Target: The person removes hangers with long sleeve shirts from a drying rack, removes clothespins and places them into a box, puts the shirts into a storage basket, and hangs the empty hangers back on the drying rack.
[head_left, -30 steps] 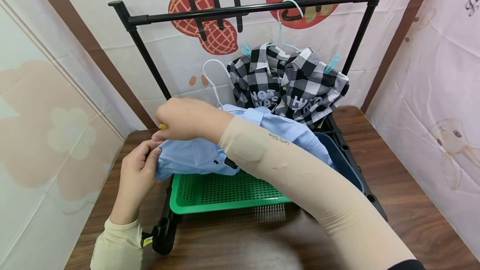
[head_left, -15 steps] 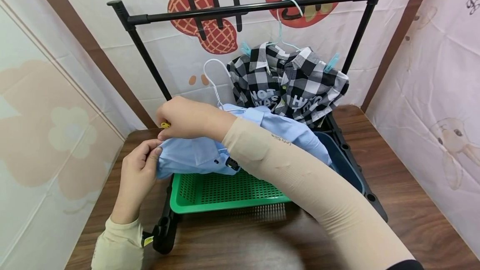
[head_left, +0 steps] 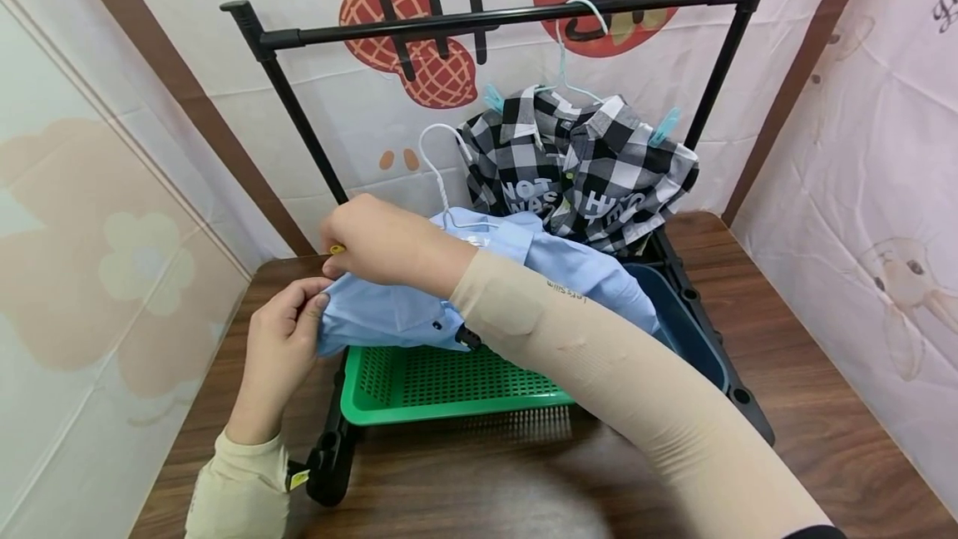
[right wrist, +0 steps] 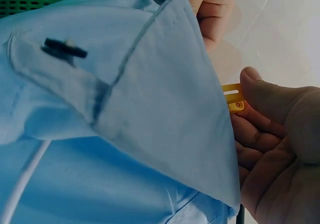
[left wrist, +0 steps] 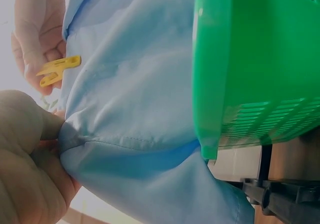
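Brown wood grain marks the surface (head_left: 449,472), where a black rack (head_left: 449,23) stands with a light-blue shirt (head_left: 576,264) lying over the far part of a green basket (head_left: 464,381). Right of centre, a checked shirt (head_left: 576,152) hangs from the bar, and a white hanger (head_left: 441,185) pokes up at the blue one's far side. Close together at the light-blue shirt's left end, the left hand (head_left: 284,335) pinches cloth while the right hand (head_left: 389,239) pinches a yellow clip (left wrist: 61,65).
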### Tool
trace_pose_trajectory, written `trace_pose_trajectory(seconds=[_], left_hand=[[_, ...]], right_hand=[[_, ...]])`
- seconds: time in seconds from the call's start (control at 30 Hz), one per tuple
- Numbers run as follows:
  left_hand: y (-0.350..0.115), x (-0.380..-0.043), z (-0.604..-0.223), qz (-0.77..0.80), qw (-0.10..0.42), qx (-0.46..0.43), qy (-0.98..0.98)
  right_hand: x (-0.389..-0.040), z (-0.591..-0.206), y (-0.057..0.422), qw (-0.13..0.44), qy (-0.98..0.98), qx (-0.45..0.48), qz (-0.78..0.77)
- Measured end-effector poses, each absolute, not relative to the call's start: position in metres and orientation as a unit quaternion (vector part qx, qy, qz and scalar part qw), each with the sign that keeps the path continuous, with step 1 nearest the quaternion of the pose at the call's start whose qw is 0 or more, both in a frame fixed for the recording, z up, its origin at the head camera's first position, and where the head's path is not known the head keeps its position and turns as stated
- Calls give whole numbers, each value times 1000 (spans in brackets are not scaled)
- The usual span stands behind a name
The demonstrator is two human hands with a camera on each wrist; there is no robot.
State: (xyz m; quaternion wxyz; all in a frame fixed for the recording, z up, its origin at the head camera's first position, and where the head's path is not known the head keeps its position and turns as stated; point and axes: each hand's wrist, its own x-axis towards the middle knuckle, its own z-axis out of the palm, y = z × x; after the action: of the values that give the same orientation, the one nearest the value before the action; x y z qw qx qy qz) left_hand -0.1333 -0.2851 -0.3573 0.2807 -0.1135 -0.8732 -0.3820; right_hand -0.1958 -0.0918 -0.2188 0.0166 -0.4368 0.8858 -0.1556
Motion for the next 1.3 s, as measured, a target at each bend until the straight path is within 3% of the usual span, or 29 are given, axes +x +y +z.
trace_pose_trajectory(seconds=[1.3], left_hand=[[-284,-134,-357,-376,276,-104,-878]], right_hand=[[-189,-217,-86,-33,878,-418,-231]])
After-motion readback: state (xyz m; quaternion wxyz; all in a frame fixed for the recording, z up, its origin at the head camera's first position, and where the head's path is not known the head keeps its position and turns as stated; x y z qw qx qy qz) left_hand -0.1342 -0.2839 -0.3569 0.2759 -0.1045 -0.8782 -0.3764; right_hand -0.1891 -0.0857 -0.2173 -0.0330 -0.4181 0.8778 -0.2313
